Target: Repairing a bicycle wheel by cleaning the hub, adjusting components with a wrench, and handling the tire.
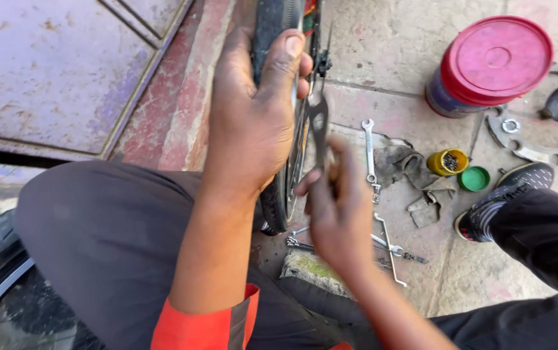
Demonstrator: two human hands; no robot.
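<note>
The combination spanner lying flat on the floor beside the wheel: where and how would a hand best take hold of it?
Grip the combination spanner at mid-shank, coming from above with thumb and fingertips across its narrow width. It lies flat on the concrete floor, long axis running away from the person, open end far and ring end near. The grey rag crowds its right side, so the left edge, toward the bicycle wheel, probably gives freer entry.

Bright daylight fills the head view; the pavement (415, 58) at the upper right is lit hardest, washed pale, and the red lid (496, 58) shows a soft sheen; the person's lap and the lower left corner sit in deep shade; the right hand (337, 214) and the flat tool (318, 126) it grips are slightly smeared by motion; the edges bend a little.
</note>
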